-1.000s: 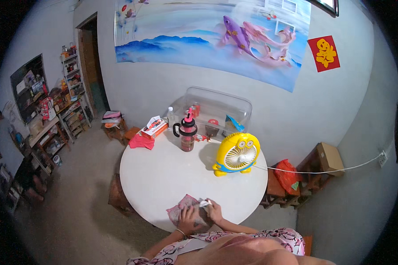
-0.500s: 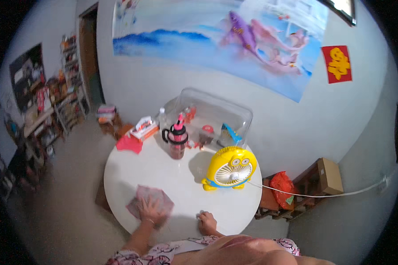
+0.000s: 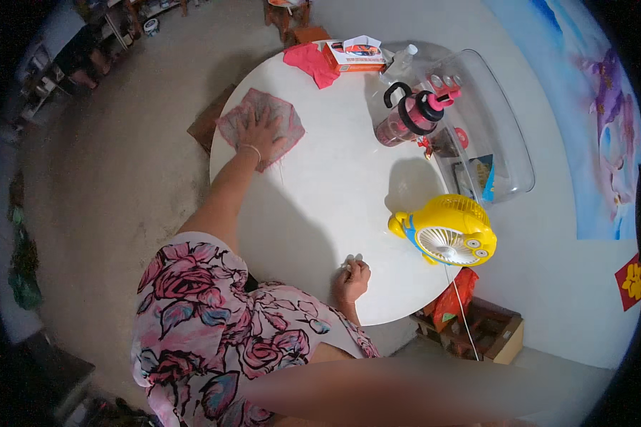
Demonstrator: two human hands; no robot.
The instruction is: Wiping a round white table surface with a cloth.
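Observation:
My left hand point(image 3: 260, 132) lies flat with its fingers spread on a greyish-pink cloth point(image 3: 286, 135), pressing it to the white round table point(image 3: 313, 192) near its left edge. Closer to me, my right hand point(image 3: 353, 279) rests on the tabletop with its fingers curled in; whether anything is inside them is hidden. To the right of that hand stands a yellow cartoon-shaped fan point(image 3: 456, 220) with a white grille and big round eyes.
A pink-lidded drink bottle point(image 3: 406, 122) with a black handle stands beside a clear plastic cover point(image 3: 509, 135) over small items. At the far edge are a tissue box point(image 3: 356, 57), a red cloth point(image 3: 313, 65) and a clear bottle point(image 3: 401, 62). The fan's white cord point(image 3: 461, 306) hangs off the table.
The view has swung round to the left and downward. My left hand, with the cloth under it, has slid farther away along the table's left side. My right hand stays near the front edge.

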